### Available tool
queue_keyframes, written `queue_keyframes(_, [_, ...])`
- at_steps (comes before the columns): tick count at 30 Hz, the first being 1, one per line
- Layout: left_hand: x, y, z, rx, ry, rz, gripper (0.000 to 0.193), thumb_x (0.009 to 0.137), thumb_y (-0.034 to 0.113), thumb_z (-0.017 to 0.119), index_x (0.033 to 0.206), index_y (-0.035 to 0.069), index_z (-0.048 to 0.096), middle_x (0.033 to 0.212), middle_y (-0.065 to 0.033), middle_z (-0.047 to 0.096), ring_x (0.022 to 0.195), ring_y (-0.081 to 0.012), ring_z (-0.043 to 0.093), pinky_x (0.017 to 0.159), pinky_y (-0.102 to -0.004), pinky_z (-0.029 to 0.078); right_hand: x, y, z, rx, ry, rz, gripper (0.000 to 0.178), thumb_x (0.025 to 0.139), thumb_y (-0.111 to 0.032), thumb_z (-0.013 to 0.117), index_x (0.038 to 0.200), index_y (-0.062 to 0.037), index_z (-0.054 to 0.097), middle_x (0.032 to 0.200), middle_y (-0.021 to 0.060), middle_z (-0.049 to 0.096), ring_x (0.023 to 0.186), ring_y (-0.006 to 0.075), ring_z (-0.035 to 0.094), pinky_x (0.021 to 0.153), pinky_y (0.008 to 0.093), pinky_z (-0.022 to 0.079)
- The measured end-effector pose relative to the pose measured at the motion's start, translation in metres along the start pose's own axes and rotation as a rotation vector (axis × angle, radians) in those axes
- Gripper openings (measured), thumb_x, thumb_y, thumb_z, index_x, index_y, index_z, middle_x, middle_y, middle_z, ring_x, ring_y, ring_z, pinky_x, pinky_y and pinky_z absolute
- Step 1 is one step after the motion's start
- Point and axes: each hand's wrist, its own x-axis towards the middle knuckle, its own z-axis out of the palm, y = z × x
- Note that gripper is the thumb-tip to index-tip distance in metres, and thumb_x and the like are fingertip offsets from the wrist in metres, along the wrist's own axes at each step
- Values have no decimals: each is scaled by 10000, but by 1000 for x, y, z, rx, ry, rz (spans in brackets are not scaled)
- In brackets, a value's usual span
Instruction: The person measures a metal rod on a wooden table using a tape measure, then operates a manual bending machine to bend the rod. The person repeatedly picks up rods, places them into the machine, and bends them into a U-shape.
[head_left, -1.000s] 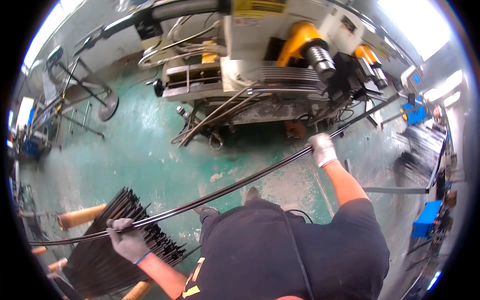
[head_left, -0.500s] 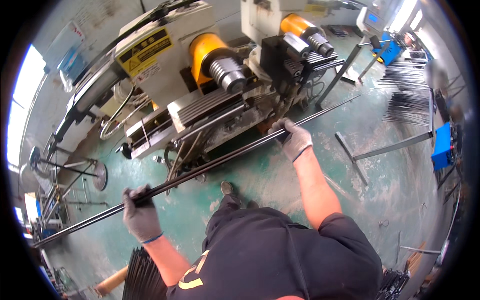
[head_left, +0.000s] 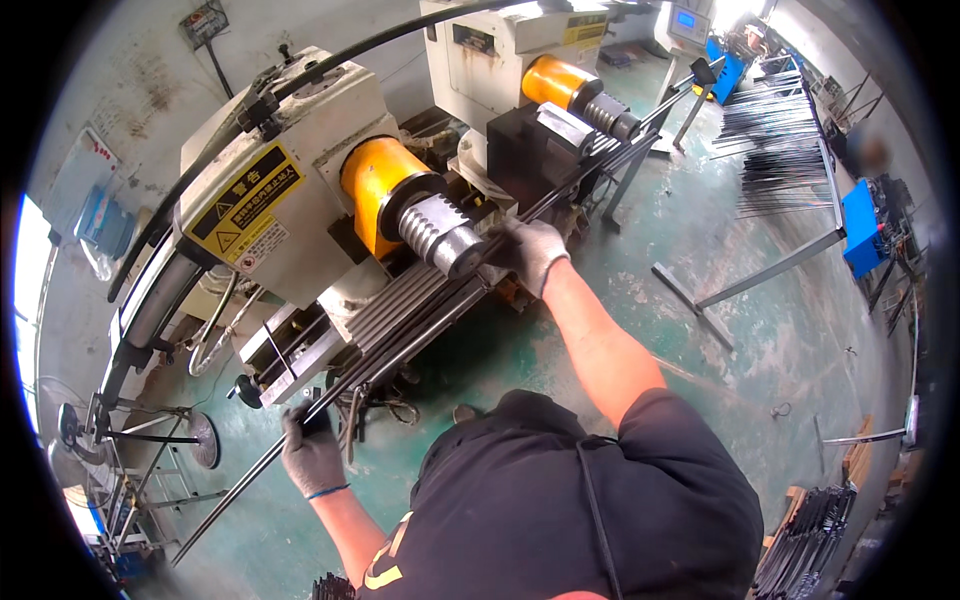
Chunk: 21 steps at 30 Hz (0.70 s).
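Observation:
Long thin dark metal rods [head_left: 232, 495] run slantwise from lower left up to the machine at upper right. My left hand [head_left: 312, 455], in a grey glove, is closed around them near their lower end. The gloved right hand [head_left: 535, 255] grips them farther up, beside the ribbed steel roller [head_left: 440, 235]; its fingertips are partly hidden. That roller projects from an orange cylinder [head_left: 375, 195] on a pale machine [head_left: 310, 115]. The rods lie along the front of its grooved metal bed; exact contact is hard to tell.
A second machine with an orange cylinder [head_left: 560, 85] stands beyond. Rods are stacked on a rack [head_left: 775, 130] at far right, near a blue box [head_left: 862, 230] and a steel floor stand [head_left: 770, 278]. A rod bundle [head_left: 805, 545] lies lower right. A round-based stand [head_left: 204, 440] is at left.
Both hands have carried the rods forward toward the machine. The rods now slant more steeply and lie by the bed and roller. My view has shifted nearer the machine.

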Motion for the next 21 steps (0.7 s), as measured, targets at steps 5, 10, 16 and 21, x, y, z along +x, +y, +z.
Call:
queue_keyframes(5, [32,-7,18,-69,80,-179,240,1100,161,658,1127,-74,704,1097,-208,752,1113,-372,699,1152,-526,513,29,-21,0,-68,62,72,341,1105,-335,680,1262,-33,708,1201,125,777,1105,364,747,929,474,569])
queue_keyframes(10, [65,51,-71,-26,204,-48,202,1105,138,649,1080,-52,712,1050,-156,774,1068,-338,727,1094,-508,568,91,-31,-37,-170,122,80,399,1106,-411,642,1299,-71,720,1349,119,749,1246,358,706,1065,848,270])
queue_keyframes(16, [70,29,-84,96,303,58,228,1153,174,582,1133,-26,689,1083,-155,769,1096,-334,731,1108,-505,580,78,-26,-22,-280,302,-170,573,1029,-421,719,1367,43,707,1404,201,725,1239,321,672,1098,465,499])
queue_keyframes(21, [73,-21,-31,107,268,34,248,1162,192,569,1157,-35,670,1091,-162,753,1110,-329,719,1129,-503,571,80,34,-13,-155,195,-88,303,1028,-275,742,1140,6,732,995,148,765,795,279,749,654,408,626])
